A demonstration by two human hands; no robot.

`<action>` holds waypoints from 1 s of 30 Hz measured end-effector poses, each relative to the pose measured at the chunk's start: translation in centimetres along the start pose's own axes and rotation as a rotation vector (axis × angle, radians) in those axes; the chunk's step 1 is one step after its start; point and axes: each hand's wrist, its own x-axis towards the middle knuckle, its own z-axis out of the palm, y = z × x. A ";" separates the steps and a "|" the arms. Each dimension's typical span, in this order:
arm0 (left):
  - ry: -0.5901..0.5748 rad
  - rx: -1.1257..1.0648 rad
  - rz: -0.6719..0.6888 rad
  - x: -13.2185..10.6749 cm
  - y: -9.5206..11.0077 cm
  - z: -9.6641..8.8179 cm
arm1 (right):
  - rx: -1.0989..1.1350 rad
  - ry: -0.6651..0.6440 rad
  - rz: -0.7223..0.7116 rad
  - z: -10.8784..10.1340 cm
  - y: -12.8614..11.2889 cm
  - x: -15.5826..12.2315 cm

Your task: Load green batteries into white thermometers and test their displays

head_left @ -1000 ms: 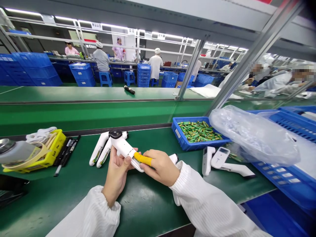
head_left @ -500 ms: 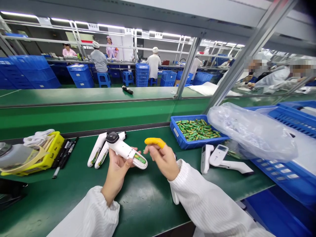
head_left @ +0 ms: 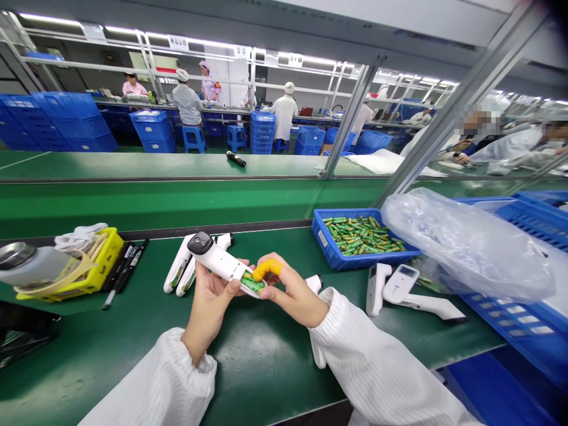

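Observation:
My left hand is wrapped around a white handheld infrared thermometer, its dark sensor head tilted up to the left. The thermometer's battery compartment is uncovered, and green batteries show in it. My right hand is closed at the handle end, with a yellow finger cot on the index finger. That fingertip presses on a green battery at the compartment, while the thumb rests near the handle's tip. Part of the battery is hidden under the fingers.
A blue bin of loose green batteries stands behind my right hand. White thermometers lie to the right, others behind my left hand. A plastic bag covers part of a blue crate. A yellow basket and pens are left.
My right hand has moved left and down from beside the thermometer onto its battery compartment. The left hand keeps its hold. The whole view has shifted slightly.

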 end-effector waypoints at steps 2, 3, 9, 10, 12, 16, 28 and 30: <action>0.005 0.012 0.019 0.0 0.1 -0.1 | -0.078 -0.056 0.049 -0.1 0.4 0.0; 0.003 0.020 0.023 0.0 0.2 -0.1 | -0.092 -0.078 0.089 0.0 0.6 -0.1; -0.051 0.068 0.007 -0.2 0.3 -0.2 | 0.291 -0.118 0.314 0.6 1.0 -0.1; -0.057 0.073 0.000 -0.2 0.3 -0.2 | 0.318 -0.113 0.331 0.7 1.0 -0.1; -0.070 0.083 -0.010 -0.1 0.1 -0.2 | 0.303 -0.101 0.348 0.7 1.2 -0.1; -0.090 0.109 -0.025 0.0 -0.1 -0.4 | 0.211 -0.068 0.327 1.1 1.7 -0.3; -0.127 0.420 -0.240 0.2 -0.1 -0.8 | -0.781 0.547 0.497 -8.0 3.1 0.9; -0.109 0.481 -0.241 0.2 -0.6 -1.3 | -0.888 0.614 0.606 -10.8 3.9 0.4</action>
